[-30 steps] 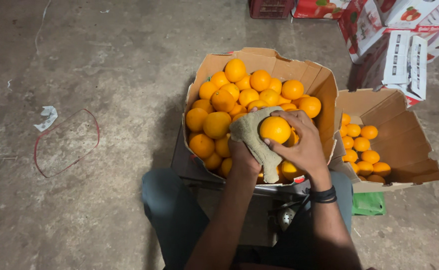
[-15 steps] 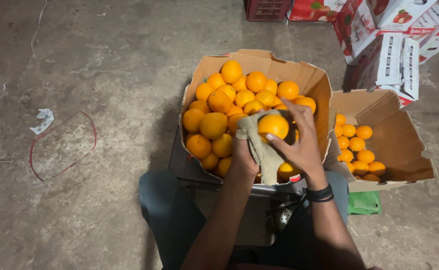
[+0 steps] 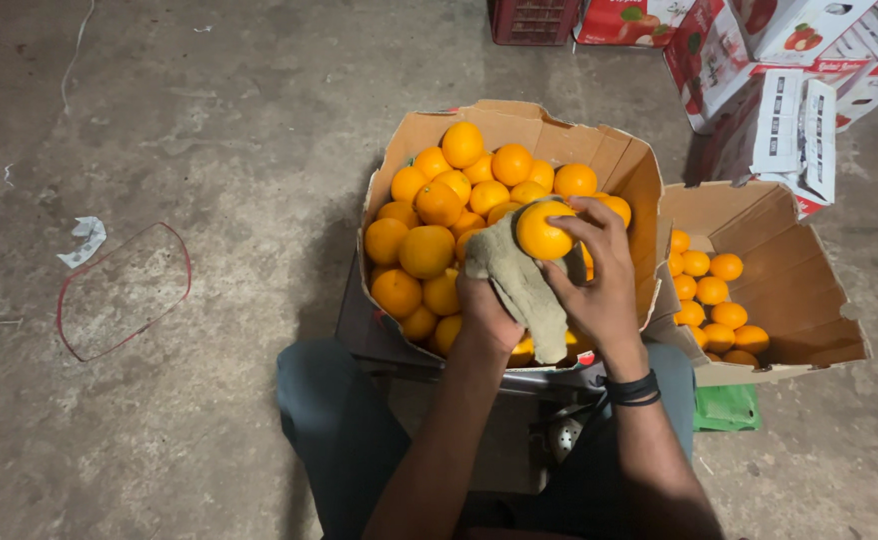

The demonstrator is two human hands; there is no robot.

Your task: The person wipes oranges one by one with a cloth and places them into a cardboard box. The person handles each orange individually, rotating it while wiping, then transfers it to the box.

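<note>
The right hand (image 3: 599, 285) grips an orange (image 3: 542, 232) against a cloth (image 3: 519, 285) held by the left hand (image 3: 484, 315); a full box (image 3: 609, 160) lies beneath.

Orange (image 3: 543, 232) in the hands: bright, uniform orange. Cloth (image 3: 519, 285) just below it, at 7 o'clock: dull olive-beige. Large box (image 3: 619, 165): tan cardboard, its heaped fruit (image 3: 429, 250) orange to yellow-orange. Smaller box (image 3: 809, 290) at 3 o'clock: same tan, fruit orange. Wristband (image 3: 631, 390): black. Trousers (image 3: 329, 420): grey-blue. Floor (image 3: 209, 130): mottled grey. Loop (image 3: 124, 290) at 9 o'clock: red. Stacked cartons (image 3: 789, 110) at 1 o'clock: white, red print.
</note>
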